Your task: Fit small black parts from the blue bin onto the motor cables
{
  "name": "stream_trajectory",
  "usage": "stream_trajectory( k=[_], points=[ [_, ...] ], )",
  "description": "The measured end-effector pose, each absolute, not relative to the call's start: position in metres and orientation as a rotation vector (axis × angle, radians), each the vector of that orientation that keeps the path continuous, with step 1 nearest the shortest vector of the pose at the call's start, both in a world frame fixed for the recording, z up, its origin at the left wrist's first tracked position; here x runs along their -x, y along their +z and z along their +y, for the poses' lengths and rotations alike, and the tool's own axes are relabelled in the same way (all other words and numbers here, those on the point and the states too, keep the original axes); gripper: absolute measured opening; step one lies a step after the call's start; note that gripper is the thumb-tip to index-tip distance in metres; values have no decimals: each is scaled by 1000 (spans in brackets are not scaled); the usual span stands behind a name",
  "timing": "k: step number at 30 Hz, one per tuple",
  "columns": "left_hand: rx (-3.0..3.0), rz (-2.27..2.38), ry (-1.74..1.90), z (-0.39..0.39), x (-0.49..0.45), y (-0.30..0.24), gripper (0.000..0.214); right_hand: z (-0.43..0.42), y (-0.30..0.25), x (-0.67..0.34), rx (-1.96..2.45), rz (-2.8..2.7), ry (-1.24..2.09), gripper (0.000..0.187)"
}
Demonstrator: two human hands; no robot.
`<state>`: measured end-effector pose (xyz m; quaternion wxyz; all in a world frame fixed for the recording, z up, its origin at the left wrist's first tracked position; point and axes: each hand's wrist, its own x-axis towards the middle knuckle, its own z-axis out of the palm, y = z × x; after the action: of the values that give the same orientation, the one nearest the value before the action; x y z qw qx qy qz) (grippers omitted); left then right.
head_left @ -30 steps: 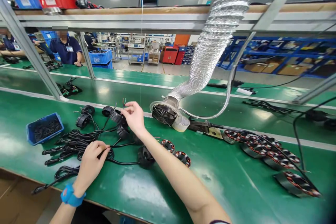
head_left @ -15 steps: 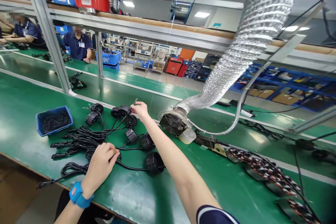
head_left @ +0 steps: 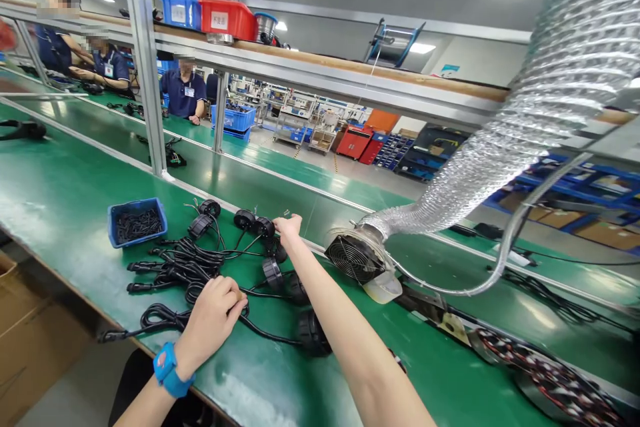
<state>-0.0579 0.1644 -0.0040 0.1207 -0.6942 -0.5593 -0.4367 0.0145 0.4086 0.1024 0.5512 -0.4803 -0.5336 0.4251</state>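
Observation:
My left hand (head_left: 215, 313), with a blue band at the wrist, rests curled over the bundle of black cables (head_left: 193, 273). Its thumb and fingertips are pressed together, and what lies between them is hidden. At the far side of the bench my right hand (head_left: 289, 228) reaches to a round black cap (head_left: 264, 227), fingers closed at its edge. Thin bare wire ends show just above those fingers; I cannot make out what they grip. Several more black caps, such as the large one (head_left: 313, 333) beside my right forearm, are attached to cables.
A blue bin (head_left: 137, 240) of small black parts stands left of the cables. To the right are a fan (head_left: 353, 257) under a silver duct (head_left: 475, 160) and a row of wire-wound rings (head_left: 545, 370). A metal post (head_left: 145, 80) rises behind. Co-workers sit at the far left.
The view has turned left, so things on the bench appear further right. My right hand is still by the far caps, its fingers slightly shifted. My left hand stays curled over the cables.

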Motion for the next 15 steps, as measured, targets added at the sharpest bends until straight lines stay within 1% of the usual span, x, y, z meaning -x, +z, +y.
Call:
stream_trajectory(
  k=[1,2,3,5,7,8,11,12,15],
  points=[
    [2024,-1640,-1276,164,58,-4,30,406,103,-16,1169,-1283,880,95],
    [2020,-1650,-1276,164,58,-5,30,403,104,-16,1163,-1331,725,98],
    [2017,-1661,-1273,164,58,-5,30,400,105,-15,1113,-1416,548,97],
    [2019,-1670,-1273,164,58,-6,28,392,107,-9,929,-1680,208,83],
    [2022,-1664,-1276,165,58,-7,27,387,109,2,806,-1987,4,70],
    [2022,-1658,-1278,165,58,-6,27,385,109,8,812,-2118,-22,70],
    [2021,-1656,-1289,165,59,-5,26,386,108,25,951,-2372,75,76],
    [2026,-1658,-1297,166,59,-5,26,387,107,29,973,-2411,96,72],
    [2042,-1666,-1305,166,60,-5,27,392,105,33,932,-2424,105,45]
  ],
)
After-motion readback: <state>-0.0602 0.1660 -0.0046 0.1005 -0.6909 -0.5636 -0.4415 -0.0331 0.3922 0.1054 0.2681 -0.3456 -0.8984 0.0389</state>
